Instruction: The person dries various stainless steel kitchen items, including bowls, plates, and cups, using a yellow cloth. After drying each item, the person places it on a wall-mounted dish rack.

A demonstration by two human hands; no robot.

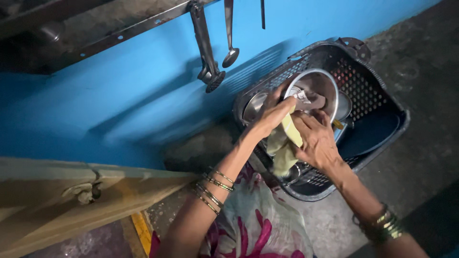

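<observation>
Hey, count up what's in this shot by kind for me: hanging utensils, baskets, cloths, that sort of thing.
Hanging utensils: 3
Dark plastic basket: 1
Steel bowl being wiped: 1
Yellow-green cloth: 1
Hands, left hand and right hand: 2
Total: 8

Single head-worn view, looking steeply down. Close range on the basket (377, 138) against the blue wall (143, 91). No second view.

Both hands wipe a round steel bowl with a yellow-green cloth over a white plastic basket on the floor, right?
Not quite: the head view shows the perforated plastic basket is black, not white. The rest holds: left hand and right hand work a yellow-green cloth on the round steel bowl over it.
</observation>
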